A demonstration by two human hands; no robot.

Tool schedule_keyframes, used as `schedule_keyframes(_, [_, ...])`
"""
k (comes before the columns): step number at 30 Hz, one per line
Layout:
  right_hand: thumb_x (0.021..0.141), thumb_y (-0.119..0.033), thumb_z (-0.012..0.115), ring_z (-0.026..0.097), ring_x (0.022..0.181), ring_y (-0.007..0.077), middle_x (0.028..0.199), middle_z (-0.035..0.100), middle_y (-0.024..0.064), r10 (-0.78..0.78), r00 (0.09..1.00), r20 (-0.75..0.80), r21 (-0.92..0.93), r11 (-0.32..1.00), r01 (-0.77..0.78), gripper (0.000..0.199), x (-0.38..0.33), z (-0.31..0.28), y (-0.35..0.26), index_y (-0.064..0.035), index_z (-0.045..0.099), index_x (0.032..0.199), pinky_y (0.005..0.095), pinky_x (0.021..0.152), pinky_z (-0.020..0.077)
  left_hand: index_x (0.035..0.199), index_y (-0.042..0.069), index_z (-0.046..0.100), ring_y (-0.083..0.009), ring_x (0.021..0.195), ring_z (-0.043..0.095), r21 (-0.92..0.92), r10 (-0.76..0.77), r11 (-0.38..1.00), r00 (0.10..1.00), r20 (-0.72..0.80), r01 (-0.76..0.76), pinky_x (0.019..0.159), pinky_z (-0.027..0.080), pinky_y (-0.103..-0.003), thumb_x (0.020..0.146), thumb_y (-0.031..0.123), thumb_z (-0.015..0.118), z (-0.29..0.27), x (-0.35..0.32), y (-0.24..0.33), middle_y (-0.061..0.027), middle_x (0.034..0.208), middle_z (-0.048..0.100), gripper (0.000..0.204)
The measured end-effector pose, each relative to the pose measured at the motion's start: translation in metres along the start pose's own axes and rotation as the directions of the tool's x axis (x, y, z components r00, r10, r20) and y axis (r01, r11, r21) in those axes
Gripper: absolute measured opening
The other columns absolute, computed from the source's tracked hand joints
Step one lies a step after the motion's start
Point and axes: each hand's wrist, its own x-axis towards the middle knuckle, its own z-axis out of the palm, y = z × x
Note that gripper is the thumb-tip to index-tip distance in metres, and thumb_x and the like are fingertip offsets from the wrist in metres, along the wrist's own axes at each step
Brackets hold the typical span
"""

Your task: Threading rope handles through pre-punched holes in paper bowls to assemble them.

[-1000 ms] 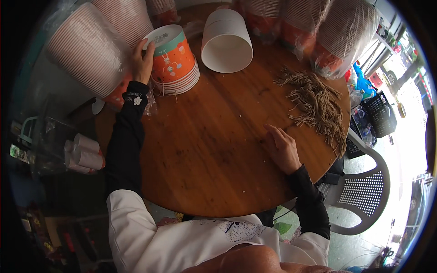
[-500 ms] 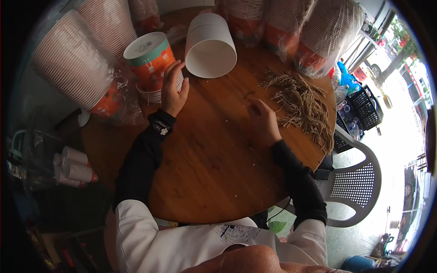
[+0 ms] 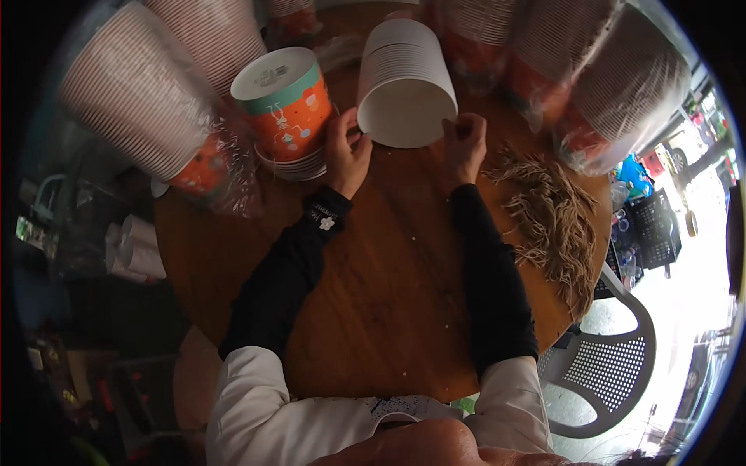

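A nested stack of white paper tubs (image 3: pixel 408 113) lies on its side on the round wooden table, its mouth toward me. My left hand (image 3: pixel 348 155) has its fingers curled at the left edge of the rim. On the opposite edge, my right hand (image 3: pixel 468 147) pinches the rim between thumb and fingers. Just left of my left hand stands an upside-down stack of orange paper tubs (image 3: pixel 287 116) with a green band and a pale base on top. The far end of the white stack is partly out of sight.
Plastic-wrapped stacks of tubs (image 3: pixel 144 101) line the table's left side, and more wrapped stacks (image 3: pixel 622 85) stand at the back right. A heap of brown fringed strands (image 3: pixel 552 221) lies by the right edge. Beyond it are a grey chair (image 3: pixel 610 373) and a black crate (image 3: pixel 654 225).
My left hand has left the orange stack and moved right to the white stack's rim. My right hand has moved up and forward to the rim's other side. The head view has shifted.
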Motion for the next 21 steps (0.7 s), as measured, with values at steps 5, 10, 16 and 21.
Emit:
schedule_keyframes(5, [0.082,-0.013,0.072,0.054,0.072,0.0154,0.078,0.056,0.0043,-0.008,1.000,0.025,-0.060,0.998,0.010,0.021,0.008,-0.007,0.015,-0.0041,0.056,0.092,0.0310,0.069,0.0474,0.119,0.004,0.046,-0.0147,0.099,0.054,-0.149,-0.181,0.973,0.984,0.003,0.179,0.086,0.050,-0.029,0.084,0.002,0.065,0.012,-0.001,0.003,-0.0065,0.110,0.053,0.040])
schedule_keyframes(10, [0.083,-0.015,0.067,0.059,0.073,0.0195,0.080,0.061,0.0086,-0.011,0.995,0.104,-0.184,0.982,0.030,0.019,0.007,-0.013,0.012,-0.0030,0.056,0.091,0.0330,0.070,0.0493,0.120,0.002,0.046,-0.0145,0.104,0.054,-0.249,-0.249,0.931,0.963,0.103,0.267,0.092,0.046,-0.029,0.085,0.001,0.064,0.002,0.003,0.005,-0.0060,0.111,0.054,0.039])
schedule_keyframes(16, [0.084,-0.015,0.066,0.061,0.073,0.0218,0.081,0.063,0.0096,-0.016,0.986,0.165,-0.151,0.988,0.042,0.019,0.001,-0.020,0.012,-0.0033,0.056,0.096,0.0341,0.072,0.0506,0.115,0.001,0.047,-0.0164,0.102,0.055,-0.427,-0.272,0.849,0.950,0.152,0.311,0.090,0.046,-0.030,0.083,0.005,0.066,0.002,-0.003,0.011,-0.0088,0.109,0.055,0.038])
schedule_keyframes(21, [0.085,-0.013,0.065,0.061,0.075,0.0150,0.083,0.064,0.0083,-0.015,0.964,0.264,-0.128,0.991,0.050,0.020,-0.002,-0.047,0.009,-0.0023,0.056,0.100,0.0301,0.071,0.0504,0.101,0.000,0.052,-0.0173,0.089,0.057,-0.164,-0.283,0.939,0.950,0.130,0.302,0.077,0.048,-0.031,0.079,0.015,0.071,0.001,-0.017,0.002,-0.0116,0.091,0.058,0.032])
